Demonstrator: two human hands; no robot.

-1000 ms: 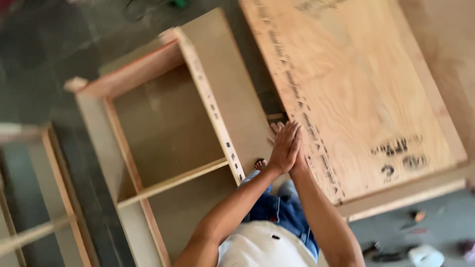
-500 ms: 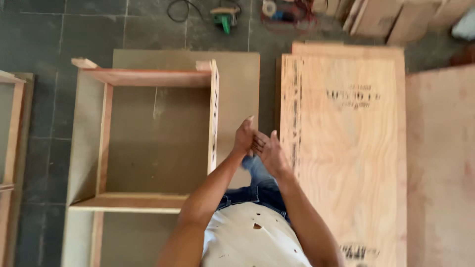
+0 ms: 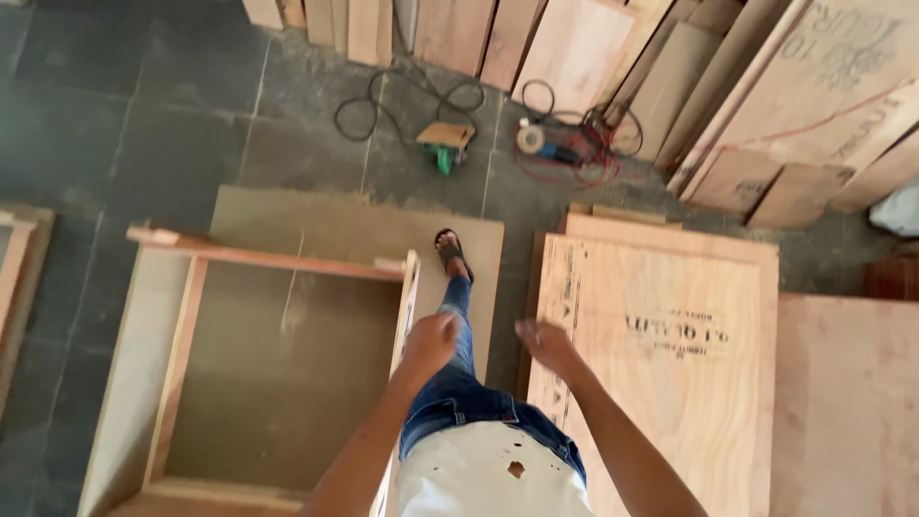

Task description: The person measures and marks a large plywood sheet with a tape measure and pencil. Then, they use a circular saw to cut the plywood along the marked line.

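Observation:
My left hand (image 3: 431, 342) hangs in front of me with its fingers curled in and nothing in it, just right of the wooden cabinet frame's upright side (image 3: 406, 297). My right hand (image 3: 541, 342) is a hand's width to the right, fingers loosely apart and empty, above the near edge of a plywood sheet (image 3: 661, 354). The open wooden cabinet frame (image 3: 268, 258) lies on a brown board (image 3: 354, 220) on the dark stone floor. My leg in blue jeans and a sandalled foot (image 3: 451, 251) step forward between frame and plywood.
Plywood boards lean along the back wall (image 3: 574, 48) and at the right (image 3: 814, 105). A green power tool (image 3: 446, 142) and a grinder with red cable (image 3: 550, 144) lie on the floor with black cords. Another frame (image 3: 14, 268) sits at the left edge.
My hands were pressed together beside the frame's side; now they are apart. The view has swung up and forward, and my foot has stepped out ahead.

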